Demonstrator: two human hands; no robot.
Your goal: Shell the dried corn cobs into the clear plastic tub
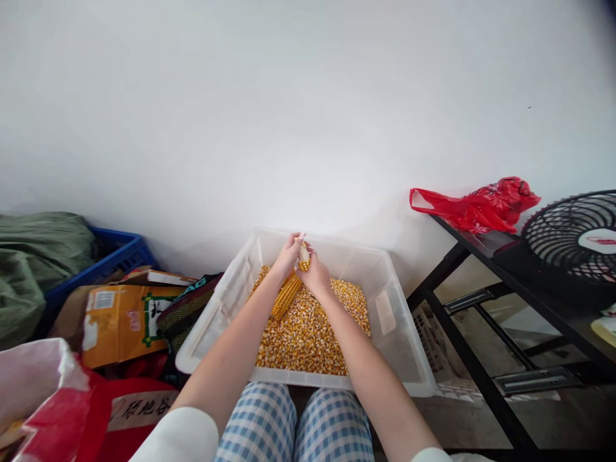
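Observation:
Between both hands is a corn cob (304,255), its upper part stripped pale and yellow kernels still on its lower end. My left hand (287,255) is closed around its left side near the top. From the right, my right hand (316,276) grips the lower part, fingers wrapped and partly hidden. Just below the hands, a full ear of corn (287,296) lies on a heap of loose corn kernels (308,343). The kernels fill the bottom of a clear plastic bin (404,346) that stands before my knees.
A black folding table (481,256) at right bears a red plastic bag (486,205) and a black fan (577,237). Left of the bin are an orange cardboard box (125,321), a blue crate (120,250) and a red-and-white bag (96,410). A white wall (308,115) rises behind.

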